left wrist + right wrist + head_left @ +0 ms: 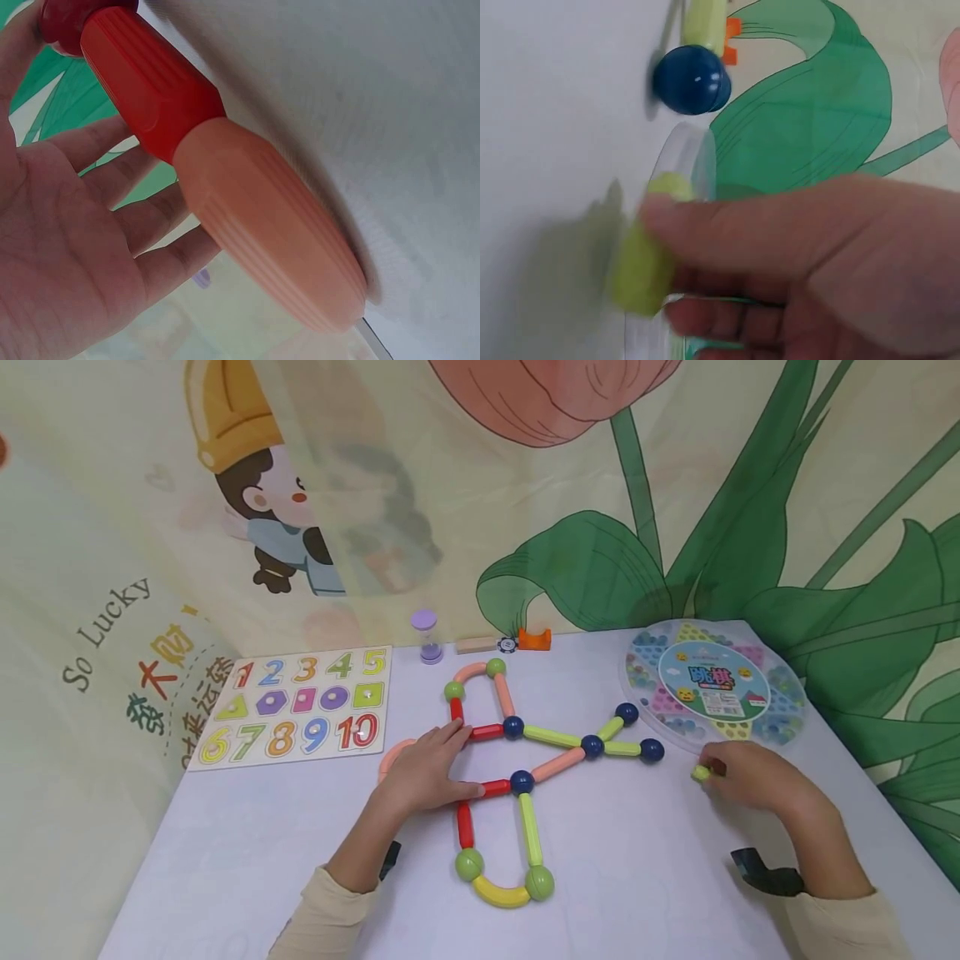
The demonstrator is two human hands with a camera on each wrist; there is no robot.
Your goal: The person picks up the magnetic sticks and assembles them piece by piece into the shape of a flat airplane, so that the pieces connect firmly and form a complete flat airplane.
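Observation:
A flat figure of stick-and-ball pieces lies on the white table, with dark blue balls (592, 746), green balls (468, 864) and red, peach, green and yellow rods. My left hand (423, 768) rests over its left part with fingers spread, covering some joints. In the left wrist view, its thumb is at a red ball (67, 26), beside a red rod (150, 86) and a peach curved rod (270, 225). My right hand (753, 777) pinches a short yellow-green rod (641, 270) between thumb and fingers, to the right of the figure's forked end.
A number puzzle board (300, 706) lies at the left. Along the back stand a purple sandglass (426, 639), a wooden block (477, 645) and an orange piece (535, 639). The round Chinese checkers box (645, 652) sits behind my right hand. A printed cloth hangs behind the table.

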